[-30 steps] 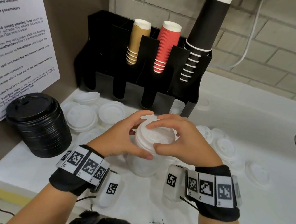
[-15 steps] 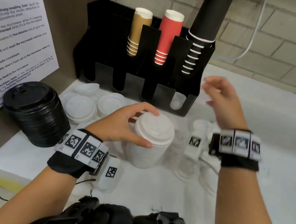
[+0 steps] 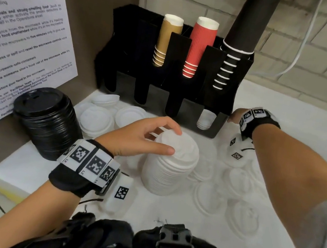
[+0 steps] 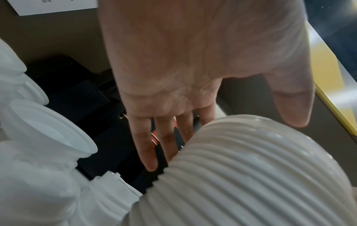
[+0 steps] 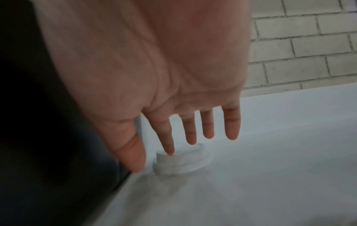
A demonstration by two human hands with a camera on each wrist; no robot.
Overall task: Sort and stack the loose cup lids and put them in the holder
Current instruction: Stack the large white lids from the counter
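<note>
We note our left hand resting over the top of the tall white lid stack, fingers and thumb loosely bent around the topmost lid — steadying it, not lifting. Our right hand is spread wide and holds nothing; its index fingertip touches a single small white lid lying on the surface just beside the right end of the black holder.

Outward: more loose white lids lie scattered right of the stack and between it and the holder, and a black lid stack stands to the left. The holder's rightmost lid slot shows a few white lids.

Judgement: stacking is under way — the next move calls for pinching that small lid by its rim and checking its size against the stack before adding it.
</note>
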